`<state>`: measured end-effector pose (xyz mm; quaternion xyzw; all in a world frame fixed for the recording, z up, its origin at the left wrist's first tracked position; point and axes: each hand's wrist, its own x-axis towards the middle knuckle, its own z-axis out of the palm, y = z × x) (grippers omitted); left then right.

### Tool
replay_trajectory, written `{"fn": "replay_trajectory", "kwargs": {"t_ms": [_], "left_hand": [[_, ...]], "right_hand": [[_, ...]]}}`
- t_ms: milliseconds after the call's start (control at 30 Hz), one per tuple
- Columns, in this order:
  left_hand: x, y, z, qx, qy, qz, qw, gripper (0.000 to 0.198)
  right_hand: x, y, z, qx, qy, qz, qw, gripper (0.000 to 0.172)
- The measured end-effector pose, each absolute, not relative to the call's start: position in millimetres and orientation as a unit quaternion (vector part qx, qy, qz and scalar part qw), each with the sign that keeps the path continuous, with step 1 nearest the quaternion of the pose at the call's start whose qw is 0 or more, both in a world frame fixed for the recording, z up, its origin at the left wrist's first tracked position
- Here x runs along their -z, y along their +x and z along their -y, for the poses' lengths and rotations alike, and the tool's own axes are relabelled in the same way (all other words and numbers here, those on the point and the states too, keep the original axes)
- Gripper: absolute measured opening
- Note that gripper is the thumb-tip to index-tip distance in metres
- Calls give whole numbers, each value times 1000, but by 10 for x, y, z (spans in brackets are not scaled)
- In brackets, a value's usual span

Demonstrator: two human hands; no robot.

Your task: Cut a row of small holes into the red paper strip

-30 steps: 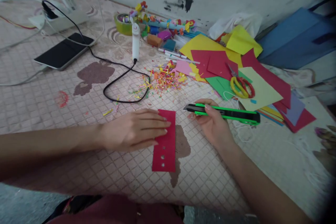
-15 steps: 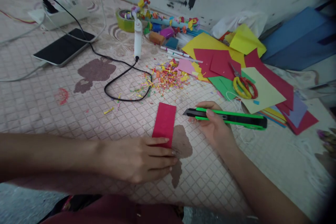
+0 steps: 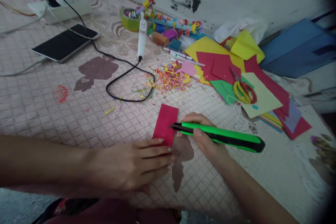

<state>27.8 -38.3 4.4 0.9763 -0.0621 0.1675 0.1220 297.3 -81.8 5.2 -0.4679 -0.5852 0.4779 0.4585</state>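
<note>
A narrow red paper strip (image 3: 165, 123) lies on the pink quilted cloth (image 3: 86, 119). My left hand (image 3: 128, 166) lies flat with its fingers stretched over the strip's near end and presses it down. My right hand (image 3: 204, 140) is closed around a green and black utility knife (image 3: 220, 136). The knife's tip rests at the strip's right edge, just above my left fingertips.
A pile of coloured paper sheets (image 3: 223, 66) with yellow and red scissors (image 3: 245, 91) lies at the right. Paper scraps (image 3: 168, 78), a white glue gun (image 3: 142, 38) with a black cable, a phone (image 3: 64, 43), a power strip (image 3: 60, 5) and small craft bits sit farther back.
My left hand slid from the strip's far end to its near end, covering the holes. My right hand brought the knife leftwards and down until its tip reached the strip's edge.
</note>
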Motion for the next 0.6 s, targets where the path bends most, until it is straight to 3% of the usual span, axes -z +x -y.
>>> {"fn": "replay_trajectory", "kwargs": {"t_ms": [133, 433, 600], "left_hand": [[-50, 269, 352, -124, 980, 56, 143, 51], [-52, 235, 224, -150, 970, 107, 160, 36], [-55, 232, 226, -162, 975, 68, 135, 39]], "right_hand": [[-31, 2972, 799, -465, -487, 577, 462, 24], [41, 3020, 721, -399, -539, 541, 508, 27], [70, 3003, 662, -388, -542, 537, 516, 28]]}}
